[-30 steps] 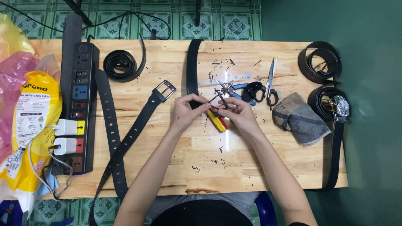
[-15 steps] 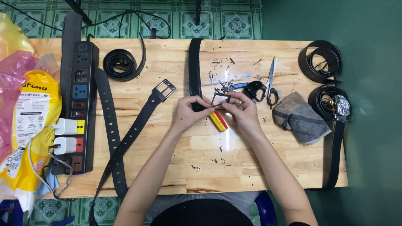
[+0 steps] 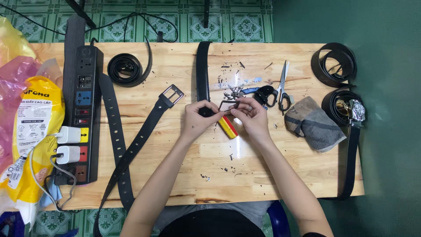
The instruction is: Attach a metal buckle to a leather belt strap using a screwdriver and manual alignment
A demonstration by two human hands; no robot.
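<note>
Leaving bare counter (image 3: 219,175) open across the near middle, under and between both forearms, dotted only with small dark scraps. Blocking the left side: a long black power strip (image 3: 81,114) and two belts (image 3: 131,149) lying slantwise beside it. Crowding the space just beyond the hands: scissors (image 3: 283,85) and small metal bits. Closing off the right: a grey cloth (image 3: 313,125) and coiled belts (image 3: 335,66) near the edge.
</note>
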